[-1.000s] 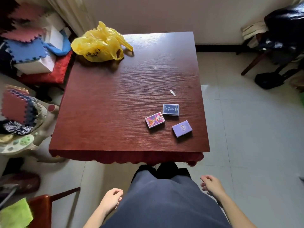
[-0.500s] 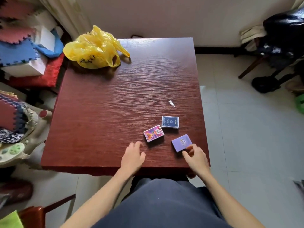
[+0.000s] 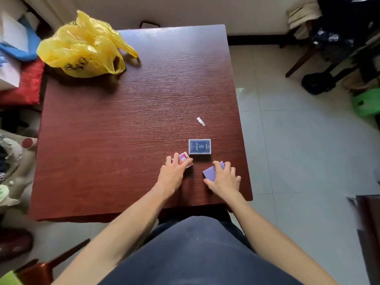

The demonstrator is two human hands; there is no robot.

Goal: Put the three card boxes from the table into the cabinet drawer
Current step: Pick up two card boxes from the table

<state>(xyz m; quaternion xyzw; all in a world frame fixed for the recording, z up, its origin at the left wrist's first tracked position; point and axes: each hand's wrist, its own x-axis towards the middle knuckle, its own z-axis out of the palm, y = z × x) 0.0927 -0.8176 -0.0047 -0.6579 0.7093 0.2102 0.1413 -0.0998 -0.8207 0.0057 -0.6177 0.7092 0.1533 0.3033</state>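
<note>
Both hands (image 3: 172, 173) now on two boxes (image 3: 209, 173)

Dark blue card box (image 3: 199, 146) lies flat on the table; beside it, pink patterned card box (image 3: 183, 159) and lilac card box (image 3: 210, 173), both partly covered.

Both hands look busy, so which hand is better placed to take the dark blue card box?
Left hand, likely: the dark blue card box sits just beyond its fingertips, nearer than the right hand.

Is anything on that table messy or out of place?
Only a small crumpled white scrap lying loose on the table beyond the dark blue card box. The yellow plastic bag slumps at the far corner.
</note>
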